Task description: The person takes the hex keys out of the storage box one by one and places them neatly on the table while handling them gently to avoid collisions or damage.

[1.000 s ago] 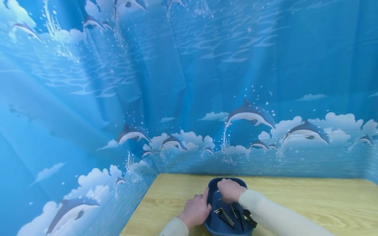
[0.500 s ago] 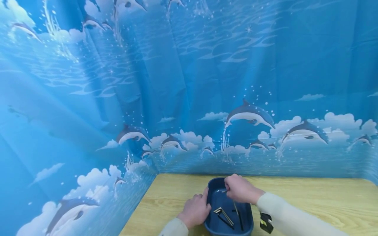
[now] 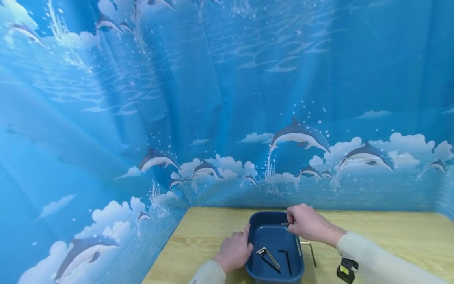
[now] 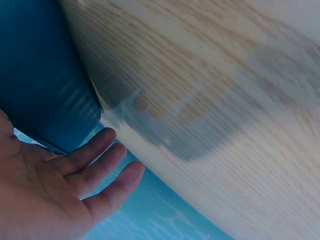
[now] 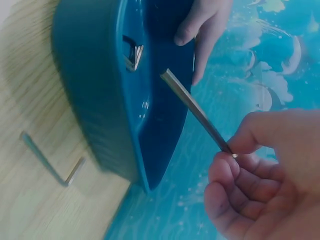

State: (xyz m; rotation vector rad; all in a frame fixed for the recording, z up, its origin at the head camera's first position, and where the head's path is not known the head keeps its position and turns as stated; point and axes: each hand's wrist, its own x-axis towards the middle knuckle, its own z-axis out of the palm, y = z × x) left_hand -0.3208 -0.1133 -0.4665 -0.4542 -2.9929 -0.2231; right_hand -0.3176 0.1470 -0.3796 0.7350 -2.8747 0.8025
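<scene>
My right hand (image 3: 306,221) pinches a metal hex key (image 5: 197,112) between thumb and fingertips above the bin's far right rim. The deep blue bin (image 3: 259,217) stands on the wooden table. Inside lie a few brass-coloured hex keys (image 3: 273,258) and black hex keys (image 3: 285,261). On its left side, my left hand (image 3: 234,248) grips the wall, thumb over the rim and index finger along the outside. The other fingers (image 4: 117,187) extend loosely in the left wrist view. A brass L-shaped hex key (image 5: 47,160) lies on the table right of the bin.
The light wooden table (image 3: 383,236) runs to the right of the bin. A blue dolphin-print curtain (image 3: 227,118) hangs behind it and along its left side. A black device (image 3: 347,270) is strapped at the right wrist.
My right hand has moved rightward from inside the bin to above its right rim, bringing a hex key along. The hex key on the table has come into sight. My left hand stays put.
</scene>
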